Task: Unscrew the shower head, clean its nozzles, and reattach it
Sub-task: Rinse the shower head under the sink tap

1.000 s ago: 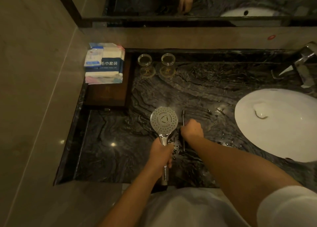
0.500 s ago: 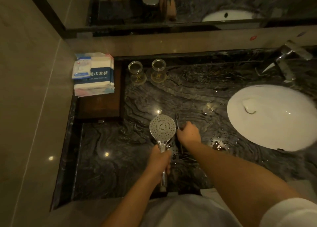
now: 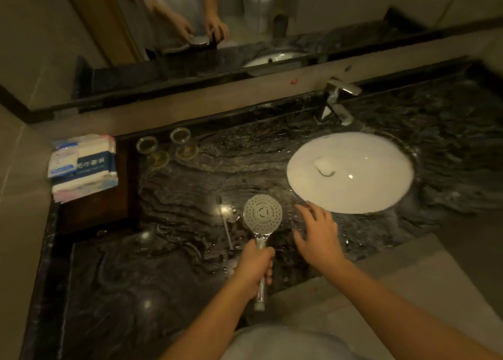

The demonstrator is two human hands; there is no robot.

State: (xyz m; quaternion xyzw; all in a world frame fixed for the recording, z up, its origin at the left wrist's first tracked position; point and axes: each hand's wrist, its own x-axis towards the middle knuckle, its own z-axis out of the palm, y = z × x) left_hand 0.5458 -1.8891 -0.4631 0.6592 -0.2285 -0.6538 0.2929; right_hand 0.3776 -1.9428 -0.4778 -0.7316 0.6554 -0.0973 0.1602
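Now our right hand [image 3: 317, 237] is off the thin brush-like tool [image 3: 225, 225] that it gripped half a second ago; that tool lies alone on the black marble countertop [image 3: 168, 196], left of the shower head [image 3: 262, 213]. Our view has also shifted: the white oval basin [image 3: 351, 172] and the chrome faucet [image 3: 339, 101] sit nearer the middle, and the mirror [image 3: 190, 33] shows more of the room.

Largest to smallest:

1. Countertop: dark, veined, wet around the hands.
2. Basin: set into the countertop, right of the shower head.
3. Towel pack [image 3: 84, 166]: at the far left, on a wooden tray [image 3: 92, 215].
4. Two glass cups [image 3: 163, 148]: near the back wall.
5. Shower head: held above the countertop, nozzle face up toward us, handle pointing back toward our body.

Hand pose:

- Left hand [image 3: 254, 268]: clamped around the shower head handle, fingers wrapped fully.
- Right hand: empty, fingers spread, palm down, just right of the shower head and apart from it.
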